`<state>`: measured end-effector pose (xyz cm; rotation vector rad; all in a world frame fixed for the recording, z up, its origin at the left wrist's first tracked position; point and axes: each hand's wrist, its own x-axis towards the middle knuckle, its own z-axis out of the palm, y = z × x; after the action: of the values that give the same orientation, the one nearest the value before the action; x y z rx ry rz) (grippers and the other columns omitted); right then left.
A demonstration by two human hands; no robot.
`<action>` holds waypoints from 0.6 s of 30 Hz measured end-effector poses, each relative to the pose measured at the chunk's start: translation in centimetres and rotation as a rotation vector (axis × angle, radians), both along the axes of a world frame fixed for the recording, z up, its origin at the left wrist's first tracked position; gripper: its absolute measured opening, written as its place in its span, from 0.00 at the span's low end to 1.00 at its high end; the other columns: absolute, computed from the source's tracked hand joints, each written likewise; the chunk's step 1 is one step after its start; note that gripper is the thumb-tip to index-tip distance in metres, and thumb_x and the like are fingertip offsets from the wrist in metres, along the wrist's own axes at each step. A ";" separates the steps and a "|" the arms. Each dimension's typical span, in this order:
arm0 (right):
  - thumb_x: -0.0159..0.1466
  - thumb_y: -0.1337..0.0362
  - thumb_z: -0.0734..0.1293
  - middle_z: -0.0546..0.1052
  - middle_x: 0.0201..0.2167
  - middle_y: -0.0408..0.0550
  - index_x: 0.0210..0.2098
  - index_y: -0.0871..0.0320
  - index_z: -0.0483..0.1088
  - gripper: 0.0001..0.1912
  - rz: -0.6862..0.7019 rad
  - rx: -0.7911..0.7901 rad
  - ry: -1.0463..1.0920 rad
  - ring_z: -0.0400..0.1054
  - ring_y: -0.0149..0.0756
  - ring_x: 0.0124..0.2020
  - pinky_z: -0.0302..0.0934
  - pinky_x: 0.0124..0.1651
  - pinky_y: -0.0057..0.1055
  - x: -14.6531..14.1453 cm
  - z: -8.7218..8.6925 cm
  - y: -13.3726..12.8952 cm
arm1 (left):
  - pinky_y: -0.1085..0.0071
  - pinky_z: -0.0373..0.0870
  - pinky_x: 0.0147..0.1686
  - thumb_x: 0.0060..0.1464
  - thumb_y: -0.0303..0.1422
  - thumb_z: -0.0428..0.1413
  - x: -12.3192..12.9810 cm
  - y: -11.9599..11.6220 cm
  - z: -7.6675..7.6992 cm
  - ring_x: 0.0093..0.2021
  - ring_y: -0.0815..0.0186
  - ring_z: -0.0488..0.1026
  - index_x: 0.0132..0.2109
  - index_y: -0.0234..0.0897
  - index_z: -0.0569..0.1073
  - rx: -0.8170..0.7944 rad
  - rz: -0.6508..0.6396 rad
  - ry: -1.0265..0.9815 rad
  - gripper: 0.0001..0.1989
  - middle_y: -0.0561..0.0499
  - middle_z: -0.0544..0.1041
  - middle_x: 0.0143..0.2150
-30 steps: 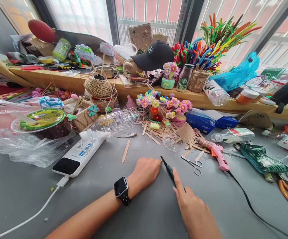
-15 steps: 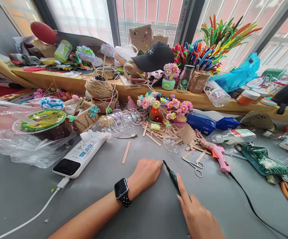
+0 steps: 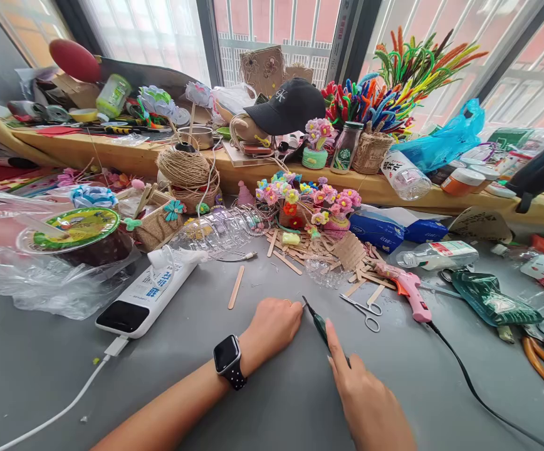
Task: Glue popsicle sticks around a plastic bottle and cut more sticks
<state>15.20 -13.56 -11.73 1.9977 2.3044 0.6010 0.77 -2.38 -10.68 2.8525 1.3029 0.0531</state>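
Observation:
My left hand (image 3: 274,326), with a black watch (image 3: 227,356) on the wrist, rests on the grey table with its fingers curled closed. What it holds, if anything, is hidden or too small to name. Just right of it, my right hand (image 3: 363,388) grips a dark green cutter (image 3: 319,322), index finger stretched along the top. The cutter's dark tip lies close to the left hand's knuckles. A single wooden stick (image 3: 236,287) lies on the table beyond the left hand.
Small scissors (image 3: 362,309) and a pink glue gun (image 3: 408,291) with a black cord lie to the right. A white power bank (image 3: 147,300) with a cable is at left. Behind are piled wooden sticks (image 3: 300,241), a plastic bottle (image 3: 439,255) and crochet flowers (image 3: 340,202).
The view has shifted slightly. The cutter in my right hand has tilted a little and its rear end now shows above the hand. My left hand has barely moved.

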 end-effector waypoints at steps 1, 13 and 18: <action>0.56 0.72 0.56 0.59 0.17 0.37 0.58 0.57 0.41 0.32 0.000 0.005 -0.001 0.57 0.25 0.10 0.51 0.11 0.22 0.0 0.0 -0.1 | 0.73 0.59 0.21 0.53 0.28 0.40 0.0 0.0 0.0 0.23 0.64 0.69 0.28 0.36 0.64 0.004 -0.005 -0.003 0.11 0.50 0.71 0.23; 0.56 0.72 0.55 0.60 0.17 0.37 0.58 0.56 0.41 0.31 0.007 -0.004 0.031 0.57 0.25 0.09 0.49 0.11 0.22 0.2 0.0 0.4 | 0.72 0.59 0.21 0.53 0.27 0.40 0.0 0.0 0.1 0.24 0.63 0.70 0.27 0.35 0.63 -0.026 -0.026 -0.019 0.10 0.48 0.71 0.23; 0.56 0.72 0.56 0.60 0.17 0.38 0.57 0.58 0.45 0.30 -0.006 -0.029 -0.002 0.58 0.26 0.10 0.51 0.12 0.22 -0.2 0.4 0.6 | 0.72 0.58 0.22 0.53 0.28 0.40 0.0 0.0 0.1 0.24 0.63 0.70 0.27 0.35 0.62 -0.030 -0.005 -0.028 0.10 0.48 0.71 0.23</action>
<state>15.00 -13.00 -11.36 1.9899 2.2918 0.5658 0.75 -2.42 -10.56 2.8192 1.2806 0.0726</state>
